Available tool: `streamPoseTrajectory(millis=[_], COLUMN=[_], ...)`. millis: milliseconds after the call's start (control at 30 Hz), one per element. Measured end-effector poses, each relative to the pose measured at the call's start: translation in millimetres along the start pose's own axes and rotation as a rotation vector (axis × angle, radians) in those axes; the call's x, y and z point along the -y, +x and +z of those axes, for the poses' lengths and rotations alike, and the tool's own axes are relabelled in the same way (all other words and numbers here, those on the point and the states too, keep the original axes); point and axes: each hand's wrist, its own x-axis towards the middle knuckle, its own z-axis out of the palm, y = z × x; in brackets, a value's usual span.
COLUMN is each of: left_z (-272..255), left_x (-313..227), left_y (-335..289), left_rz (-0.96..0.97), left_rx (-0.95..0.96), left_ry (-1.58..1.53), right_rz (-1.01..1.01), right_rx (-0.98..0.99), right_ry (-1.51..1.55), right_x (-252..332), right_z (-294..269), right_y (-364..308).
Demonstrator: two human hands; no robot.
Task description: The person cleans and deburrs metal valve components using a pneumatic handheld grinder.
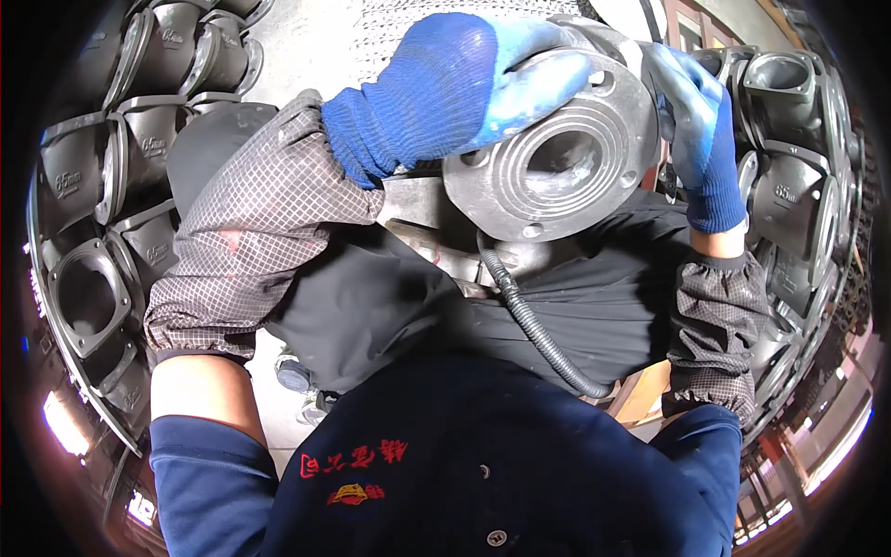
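Observation:
A grey cast-metal flanged pipe fitting (557, 212) stands above my lap, its round ringed face with bolt holes tilted toward me. My left hand (464, 84), in a blue knitted glove with a pale coated front, grips its upper left, fingers laid over the flange rim. On the fitting's right side my right hand (691, 116), gloved the same way, presses against the metal; its fingertips are partly hidden behind it. Below the fitting, a grey corrugated hose (538, 325) curves down over my dark trousers. Part of a metal block (415, 200) shows beneath my left wrist.
Rows of similar grey flanged fittings (148, 139) are stacked along the left. More fittings (789, 200) stand stacked at the right, close to my right forearm. A pale woven sack (394, 37) lies at the back. A wooden piece (640, 392) shows by my right leg.

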Motion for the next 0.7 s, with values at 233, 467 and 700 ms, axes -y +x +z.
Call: streamPoseTrajectory(millis=[233,467,700], left_z=[-22.5,-24.4,-33.9], left_x=[6.3,64.8,67.6], left_y=[-25.9,-54.3,-78.3], left_rz=[-0.195,-0.147,-0.328], left_rx=[-0.125,-0.302,-0.200], left_ry=[-0.118,0.163,0.159], right_rz=[0.503,0.627,0.747], right_rx=[-0.029,-0.063,0.022], right_ry=[0.729,0.940,1.162], right_x=[62.1,85.4,112.4], right_z=[2.6,15.0,15.2], right_y=[14.6,32.6,45.6])
